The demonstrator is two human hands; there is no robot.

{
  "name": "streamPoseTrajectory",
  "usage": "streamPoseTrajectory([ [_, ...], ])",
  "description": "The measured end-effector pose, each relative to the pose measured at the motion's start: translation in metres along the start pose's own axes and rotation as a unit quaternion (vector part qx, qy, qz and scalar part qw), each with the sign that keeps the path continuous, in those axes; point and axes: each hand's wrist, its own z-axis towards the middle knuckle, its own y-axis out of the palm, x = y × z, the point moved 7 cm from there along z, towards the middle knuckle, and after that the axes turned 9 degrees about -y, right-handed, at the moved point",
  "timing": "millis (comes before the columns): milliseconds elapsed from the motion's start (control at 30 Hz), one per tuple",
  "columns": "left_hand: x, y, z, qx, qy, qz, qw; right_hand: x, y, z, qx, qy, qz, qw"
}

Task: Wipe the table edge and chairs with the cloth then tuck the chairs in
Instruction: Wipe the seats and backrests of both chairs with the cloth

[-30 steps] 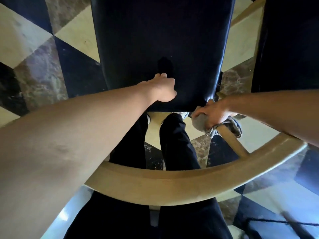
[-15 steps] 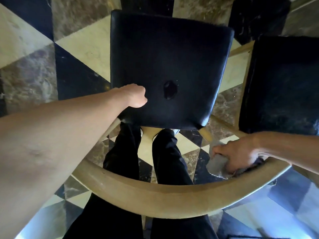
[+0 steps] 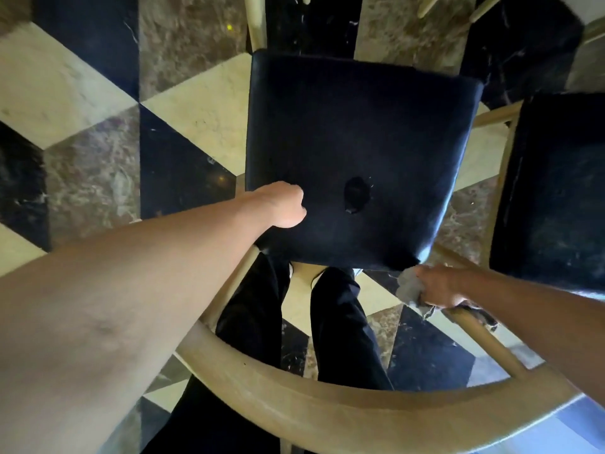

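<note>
Below me stands a chair with a black padded seat point(image 3: 357, 132) and a curved pale wooden back rail point(image 3: 294, 407). The seat has a small torn hole point(image 3: 357, 194) near its rear. My left hand point(image 3: 281, 204) rests on the seat's rear left part with fingers curled, holding nothing that I can see. My right hand point(image 3: 438, 286) is closed on a grey cloth point(image 3: 407, 286), wrapped around the right wooden spindle point(image 3: 484, 339) just below the seat's rear right corner.
A second black-seated chair point(image 3: 556, 191) stands close on the right. The floor point(image 3: 82, 109) is marble in cream, brown and black diamonds. My legs in dark trousers point(image 3: 340, 322) stand between the seat and the back rail. Pale chair legs point(image 3: 255, 27) show at the top.
My right hand with the cloth slid down the right spindle toward the back rail, then back up to the seat corner. My left hand shifted left on the seat. The view pulled back.
</note>
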Motion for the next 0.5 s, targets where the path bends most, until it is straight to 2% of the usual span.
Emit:
streamPoseTrajectory([
  [133,0.007,-0.025,-0.009,-0.001,0.015,0.002,1.000,0.000,-0.003,-0.039,-0.061,0.052,0.028,0.996],
  [233,0.007,-0.045,-0.014,0.012,0.023,0.019,0.999,0.007,-0.021,-0.059,-0.003,0.085,0.148,0.985],
  [267,0.006,-0.051,-0.016,0.016,0.026,0.023,0.999,0.010,-0.035,-0.064,0.041,0.100,0.163,0.981],
  [367,0.011,-0.076,-0.021,0.051,0.050,0.053,0.996,0.028,-0.088,-0.081,0.258,0.128,0.121,0.950],
  [500,0.017,-0.101,-0.018,0.135,0.071,0.080,0.985,0.037,-0.141,-0.104,0.526,0.122,0.171,0.824],
])
